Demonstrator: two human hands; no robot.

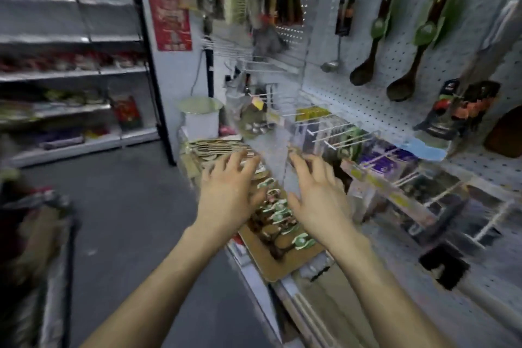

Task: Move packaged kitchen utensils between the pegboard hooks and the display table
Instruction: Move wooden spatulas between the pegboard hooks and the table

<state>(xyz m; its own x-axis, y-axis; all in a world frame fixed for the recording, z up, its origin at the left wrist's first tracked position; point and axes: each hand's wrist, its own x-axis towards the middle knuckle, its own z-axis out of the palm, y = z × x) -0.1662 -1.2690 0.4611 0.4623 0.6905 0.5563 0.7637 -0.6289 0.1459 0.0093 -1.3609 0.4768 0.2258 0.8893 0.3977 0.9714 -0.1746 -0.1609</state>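
Note:
Both my hands reach forward over the display table (pixel 271 268). My left hand (pixel 228 189) hovers with its fingers spread above a row of packaged wooden spoons (pixel 282 217) with green labels that lie on the table. My right hand (pixel 316 192) is beside it, fingers spread, holding nothing, close to the front tips of the white pegboard hooks (pixel 333 133). On the pegboard (pixel 367 99) above hang two dark wooden spoons (pixel 401 85) with green cards and a small metal ladle (pixel 330 65). The frame is blurred.
A stack of flat wooden utensils (pixel 217 147) lies at the table's far end, with a white pot (pixel 202 118) behind it. More packaged goods (pixel 387 161) hang on lower hooks at right. Store shelves (pixel 70 73) line the left wall across a grey aisle floor (pixel 127 220).

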